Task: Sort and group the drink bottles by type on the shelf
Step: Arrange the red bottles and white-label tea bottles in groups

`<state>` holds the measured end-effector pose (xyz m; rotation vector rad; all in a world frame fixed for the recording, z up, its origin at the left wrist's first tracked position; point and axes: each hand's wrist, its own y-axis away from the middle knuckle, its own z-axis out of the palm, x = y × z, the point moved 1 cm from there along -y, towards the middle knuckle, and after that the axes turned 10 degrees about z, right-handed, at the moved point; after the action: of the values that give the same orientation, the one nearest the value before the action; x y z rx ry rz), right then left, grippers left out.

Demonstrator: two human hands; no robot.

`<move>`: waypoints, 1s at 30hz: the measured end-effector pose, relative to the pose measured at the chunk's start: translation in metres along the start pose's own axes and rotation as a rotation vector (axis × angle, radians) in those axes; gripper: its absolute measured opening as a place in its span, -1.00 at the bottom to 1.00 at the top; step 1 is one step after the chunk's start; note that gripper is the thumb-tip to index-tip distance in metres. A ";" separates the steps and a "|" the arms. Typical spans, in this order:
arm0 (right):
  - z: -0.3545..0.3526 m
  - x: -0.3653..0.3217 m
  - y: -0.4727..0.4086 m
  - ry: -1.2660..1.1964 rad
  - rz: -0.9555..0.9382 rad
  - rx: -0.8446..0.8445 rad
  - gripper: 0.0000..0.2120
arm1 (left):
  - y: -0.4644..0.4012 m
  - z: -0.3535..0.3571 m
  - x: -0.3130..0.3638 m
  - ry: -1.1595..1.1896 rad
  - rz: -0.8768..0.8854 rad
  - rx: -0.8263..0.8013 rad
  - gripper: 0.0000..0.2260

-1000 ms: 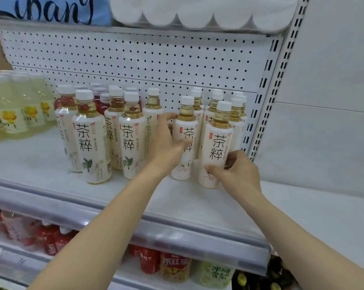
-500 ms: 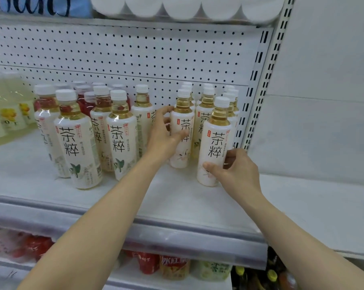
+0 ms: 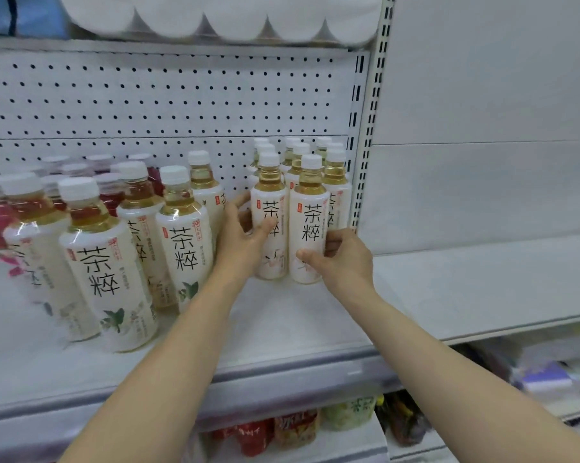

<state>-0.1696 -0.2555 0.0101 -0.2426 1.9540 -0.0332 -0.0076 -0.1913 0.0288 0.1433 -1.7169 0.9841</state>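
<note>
Two white-labelled tea bottles stand side by side at the front of a cluster by the shelf's right upright. My left hand (image 3: 245,238) grips the left bottle (image 3: 271,208), thumb across its label. My right hand (image 3: 340,259) grips the right bottle (image 3: 310,208) low on its body, fingers behind it. Both bottles stand upright on the white shelf (image 3: 281,325), touching each other. Behind them are several similar pale tea bottles (image 3: 332,162). To the left stands a looser group of tea bottles (image 3: 105,262), some with darker tea, and red drink bottles (image 3: 111,195) behind those.
A pegboard back panel (image 3: 165,105) closes the shelf; a slotted upright (image 3: 365,155) bounds it on the right, with a bare shelf section (image 3: 482,279) beyond. Packaged goods (image 3: 292,429) lie on the lower shelf. White rolls (image 3: 215,18) sit on the shelf above.
The right-hand bottle has moved back and left until it stands against the left-hand bottle. The view has shifted right and closer.
</note>
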 end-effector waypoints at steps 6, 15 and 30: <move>0.004 -0.002 -0.004 -0.017 0.028 0.089 -0.56 | 0.005 0.000 -0.004 0.037 -0.011 -0.017 -0.48; -0.024 0.008 -0.019 -0.081 -0.019 0.318 -0.43 | 0.010 0.002 -0.005 0.019 -0.073 -0.023 -0.43; -0.029 0.026 -0.062 -0.068 0.067 0.059 -0.36 | 0.005 0.007 -0.013 -0.059 -0.076 -0.012 -0.30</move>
<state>-0.1965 -0.3233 0.0059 -0.1370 1.8889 -0.0383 -0.0107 -0.1975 0.0147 0.2304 -1.7581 0.9214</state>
